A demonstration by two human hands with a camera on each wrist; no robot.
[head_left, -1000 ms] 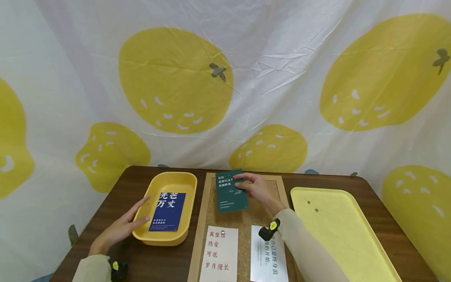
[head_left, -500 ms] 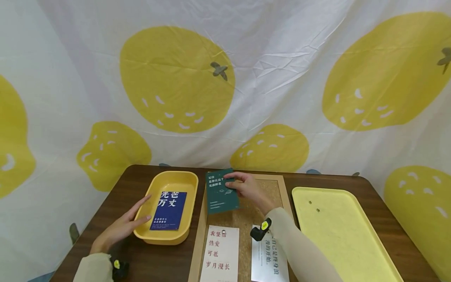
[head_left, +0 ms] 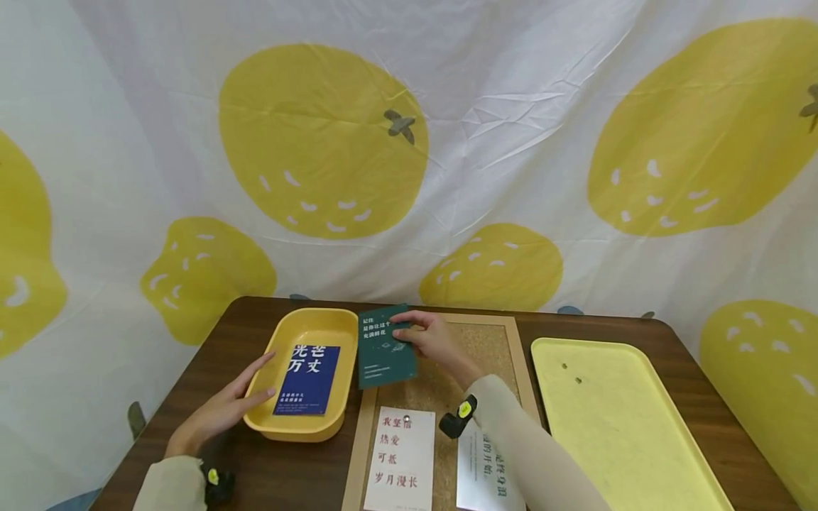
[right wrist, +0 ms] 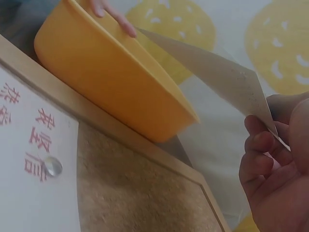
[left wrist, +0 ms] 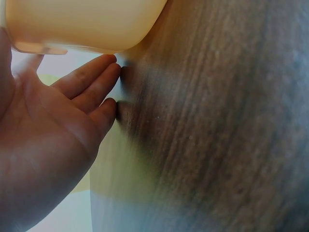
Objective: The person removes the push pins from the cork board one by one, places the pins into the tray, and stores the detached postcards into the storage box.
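The right hand (head_left: 434, 342) has a narrow grip — fingers and thumb pinch a dark green card (head_left: 383, 362) by its right side. The card, printed with white characters, is tilted and raised clear of a wood-framed corkboard (head_left: 486, 351), over the board's far left corner. Its left edge lines up just beside the right rim of a yellow-orange bin (head_left: 313, 431) in the head view; whether the two touch cannot be told. The right wrist view shows the pale back of the card above the board. The left hand (head_left: 220, 408) has a wide grip at the bin's left side, thumb and forefinger spread over the rim, while the left wrist view shows the other fingers extended low by the bin's base, their tips at or very near the brown table (head_left: 275, 475). Inside the bin lies a blue card (head_left: 305, 397) with large white characters. On the near part of the corkboard are a white card with red characters (head_left: 399, 461), bearing a shiny pin (head_left: 407, 419) near its top, and a pale card with dark sideways characters (head_left: 469, 468), partly hidden by the right forearm. To the right of the board sits a light yellow tray (head_left: 626, 426) with two small dark objects near its far left corner, too small to make out. A white cloth (head_left: 498, 177) printed with yellow fruit hangs behind the table.
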